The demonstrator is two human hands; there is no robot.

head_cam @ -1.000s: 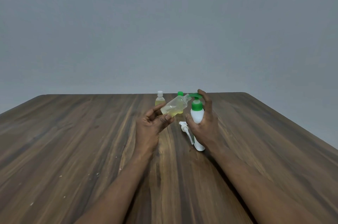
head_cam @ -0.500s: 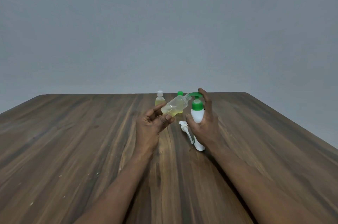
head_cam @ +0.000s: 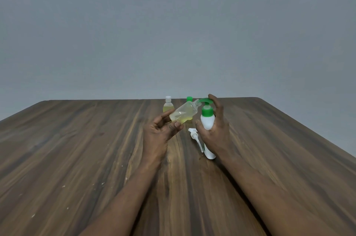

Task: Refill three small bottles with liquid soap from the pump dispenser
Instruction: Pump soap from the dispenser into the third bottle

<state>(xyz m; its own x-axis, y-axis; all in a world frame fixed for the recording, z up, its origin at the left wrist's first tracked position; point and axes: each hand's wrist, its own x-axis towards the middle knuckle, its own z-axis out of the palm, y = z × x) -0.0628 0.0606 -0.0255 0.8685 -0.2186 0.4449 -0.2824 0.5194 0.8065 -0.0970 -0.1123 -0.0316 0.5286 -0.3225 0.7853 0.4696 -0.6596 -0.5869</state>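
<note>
The right hand is gripping the pump dispenser and pushing its top down again (another squirt) into the small bottle, which the left hand is holding at nine o'clock.

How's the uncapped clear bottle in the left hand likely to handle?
Clear bottle in the left hand looks light: only partly filled with yellow liquid. Open neck, tilted toward the pump dispenser; tipping lower would probably spill. Round smooth body, likely rolls if laid down.
</note>
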